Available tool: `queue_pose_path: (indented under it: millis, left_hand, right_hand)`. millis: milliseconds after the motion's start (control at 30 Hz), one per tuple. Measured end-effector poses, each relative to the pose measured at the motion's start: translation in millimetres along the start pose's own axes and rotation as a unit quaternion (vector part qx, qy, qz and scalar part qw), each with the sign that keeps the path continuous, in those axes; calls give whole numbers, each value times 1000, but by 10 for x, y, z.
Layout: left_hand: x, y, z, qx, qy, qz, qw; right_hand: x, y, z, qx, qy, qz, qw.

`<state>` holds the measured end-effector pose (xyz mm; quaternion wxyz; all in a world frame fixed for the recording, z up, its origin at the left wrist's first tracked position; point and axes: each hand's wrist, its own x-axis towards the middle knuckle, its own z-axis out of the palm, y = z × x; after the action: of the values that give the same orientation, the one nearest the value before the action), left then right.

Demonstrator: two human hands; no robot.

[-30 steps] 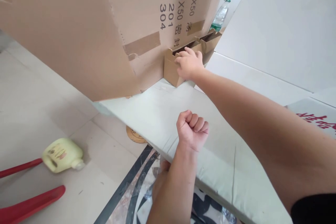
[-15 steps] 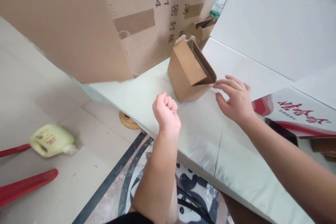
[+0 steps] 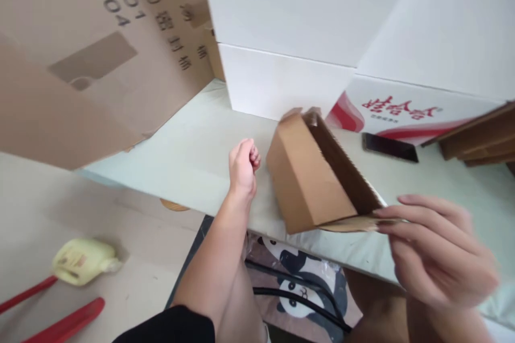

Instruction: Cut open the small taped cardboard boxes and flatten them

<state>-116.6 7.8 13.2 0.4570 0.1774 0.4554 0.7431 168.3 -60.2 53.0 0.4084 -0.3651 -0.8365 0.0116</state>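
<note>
A small brown cardboard box (image 3: 300, 174) stands on the pale covered table (image 3: 193, 134), its top partly open. My right hand (image 3: 438, 246) pinches the box's flap at the near right corner between thumb and fingers. Left of the box, my left hand (image 3: 243, 166) is curled into a fist above the table, apart from the box. Whatever may be inside that fist is hidden.
A large printed carton (image 3: 100, 59) stands at the left, and white boxes (image 3: 289, 10) line the back. A dark phone (image 3: 390, 147) lies near flattened cardboard (image 3: 478, 136) at the right. A yellow bottle (image 3: 84, 261) lies on the floor.
The view has swung right. My right hand has gone from touching the small box's corner to gripping its flap, and the box has come closer. My left hand stays in a fist.
</note>
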Motion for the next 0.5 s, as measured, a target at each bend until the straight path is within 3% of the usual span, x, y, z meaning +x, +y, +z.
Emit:
queue_pose_path:
  millis: [200, 300, 500]
  left_hand:
    - [-38, -179, 259, 53, -40, 33, 997]
    - [-58, -191, 314, 107, -86, 89, 986]
    - [-148, -245, 421, 241, -207, 197, 927]
  right_hand:
    - [68, -41, -284, 74, -133, -14, 988]
    - [3, -8, -350, 115, -150, 7, 982]
    - [-3, -28, -275, 141, -169, 38, 975]
